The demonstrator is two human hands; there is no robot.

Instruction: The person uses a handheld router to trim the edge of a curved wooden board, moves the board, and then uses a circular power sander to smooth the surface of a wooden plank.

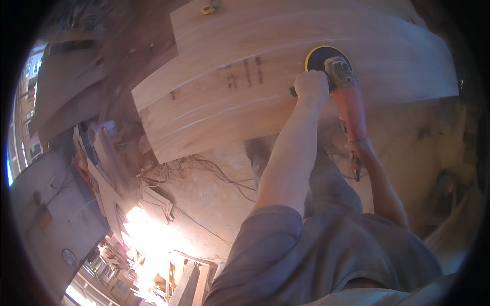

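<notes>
A red angle sander [349, 108] with a grey gear head lies over a large wooden panel [204, 97]. Its round, yellow-rimmed pad [317, 57] is against or just above the wood; I cannot tell which. My left hand [311, 85] is wrapped round the black side handle near the head. At the rear end of the red body, my right hand [361, 148] grips the tool, with its fingers partly hidden. Dark marks and pale streaks run across the panel's surface.
Cables [219, 171] trail over the dusty floor [204, 191] below the panel. Wood offcuts [158, 204] lie to the left, beside a glaring patch of light. A small yellow object [208, 9] rests near the panel's far edge.
</notes>
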